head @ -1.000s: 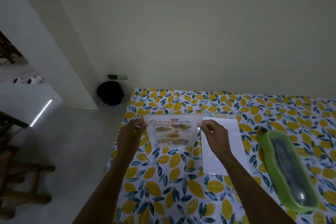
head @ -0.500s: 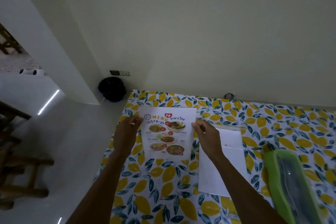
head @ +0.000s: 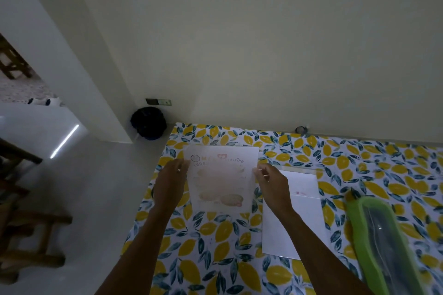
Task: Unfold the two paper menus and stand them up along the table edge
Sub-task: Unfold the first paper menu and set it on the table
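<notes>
You are looking down at a bench (head: 311,148) covered in a cloth printed with yellow lemons and dark leaves, pushed up against a pale wall. Your left hand (head: 170,182) and right hand (head: 273,184) hold one unfolded paper menu (head: 221,178) between them, near the bench's left edge. The sheet faces you, with the printed heading at the top and pale, washed-out food pictures below it. The left hand's fingers (head: 181,167) close on the sheet's left edge; the right hand's fingers (head: 260,172) pinch its right edge between thumb and fingertips. You cannot tell whether the bottom edge of the sheet touches the cloth or hangs just above it. Just beside your right hand, to its right, the second menu (head: 302,211) lies flat on the bench as plain white paper with a crease across it and a small reddish mark above the crease; your right forearm crosses over its left side. Farther right, well apart from both sheets, a long green container (head: 354,218) with a clear lid lies at an angle. Beyond the bench's left corner, a dark round bin (head: 148,123) sits on the floor against the wall, below a wall socket (head: 158,102).
</notes>
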A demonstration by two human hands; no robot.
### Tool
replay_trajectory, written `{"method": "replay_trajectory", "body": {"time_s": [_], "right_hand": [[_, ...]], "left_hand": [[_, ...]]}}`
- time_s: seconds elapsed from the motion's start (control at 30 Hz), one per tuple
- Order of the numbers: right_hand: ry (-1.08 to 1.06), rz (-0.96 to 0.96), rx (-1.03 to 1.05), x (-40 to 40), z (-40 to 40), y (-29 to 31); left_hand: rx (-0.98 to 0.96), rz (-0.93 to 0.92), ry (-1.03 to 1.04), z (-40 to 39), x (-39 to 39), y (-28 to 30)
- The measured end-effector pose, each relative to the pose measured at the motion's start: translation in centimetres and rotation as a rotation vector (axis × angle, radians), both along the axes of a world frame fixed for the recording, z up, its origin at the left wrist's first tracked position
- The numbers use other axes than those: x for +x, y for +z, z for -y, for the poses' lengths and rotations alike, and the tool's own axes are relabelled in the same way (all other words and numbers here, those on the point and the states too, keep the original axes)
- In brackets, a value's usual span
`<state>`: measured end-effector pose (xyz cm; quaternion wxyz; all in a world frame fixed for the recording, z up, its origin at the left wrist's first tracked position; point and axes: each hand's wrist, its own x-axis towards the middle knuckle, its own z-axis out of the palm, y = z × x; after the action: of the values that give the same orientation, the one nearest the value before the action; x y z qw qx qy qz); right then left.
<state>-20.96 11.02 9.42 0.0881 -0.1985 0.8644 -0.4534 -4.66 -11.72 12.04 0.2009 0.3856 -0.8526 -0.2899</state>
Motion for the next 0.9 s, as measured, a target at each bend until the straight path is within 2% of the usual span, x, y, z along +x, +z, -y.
{"method": "replay_trajectory", "body": {"time_s": [0.1, 0.3, 0.53, 0.73, 0.9], "right_hand": [[-0.037, 0.06, -0.018, 1.2, -0.7, 0.7], [-0.075, 0.063, 0.032, 4.6, -4.1, 0.5], [-0.106, 0.037, 0.154, 9.8, -10.0, -1.4], [-0.174, 0.065, 0.204, 11.2, -15.7, -1.7], [-0.206, 0.109, 0.21, 9.9, -19.5, -2.4]], "left_hand": [[0.034, 0.001, 0.013, -0.9, 1.2, -0.1], [0.124, -0.002, 0.023, -2.6, 4.4, -0.8], [0.051, -0.022, -0.183, -6.6, 7.7, -3.8], [0.177, 0.054, -0.249, -12.2, 6.9, -5.6], [0.177, 0.088, -0.295, -16.6, 4.1, -6.3]]}}
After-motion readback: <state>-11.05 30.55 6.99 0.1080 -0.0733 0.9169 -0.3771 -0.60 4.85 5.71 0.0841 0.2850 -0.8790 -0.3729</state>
